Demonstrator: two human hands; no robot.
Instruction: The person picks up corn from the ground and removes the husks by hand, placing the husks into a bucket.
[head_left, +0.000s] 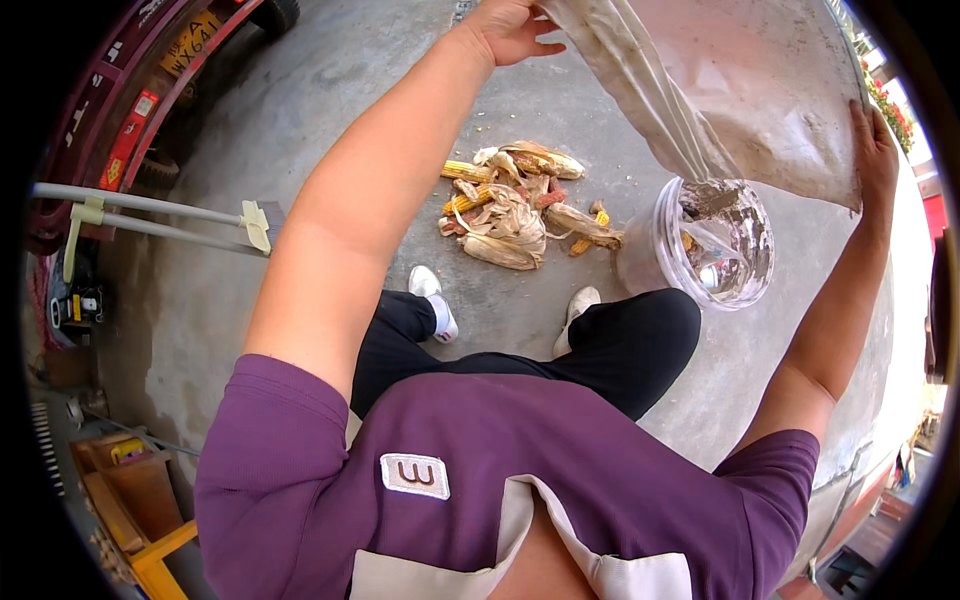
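My left hand (514, 31), at the top, holds the bunched edge of a large whitish woven sack (765, 82). At the upper right, my right hand (876, 154) grips the sack's side edge, so the sack hangs stretched between both hands. Below its lower edge stands a clear plastic bucket (645, 247), its mouth facing up and right, with a crumpled plastic bag (716, 244) and some residue inside. On the concrete floor before my feet lies a heap of dry corn husks (510, 225), with yellow corn cobs (466, 171) and reddish bare cobs (551, 196) among them.
A dark red vehicle (127, 97) stands at the upper left. Long grey handles (150, 210) with pale green fittings extend near my left arm. A wooden box (139, 487) on a yellow frame (161, 555) is at the lower left. Red flowers (892, 112) show at the right.
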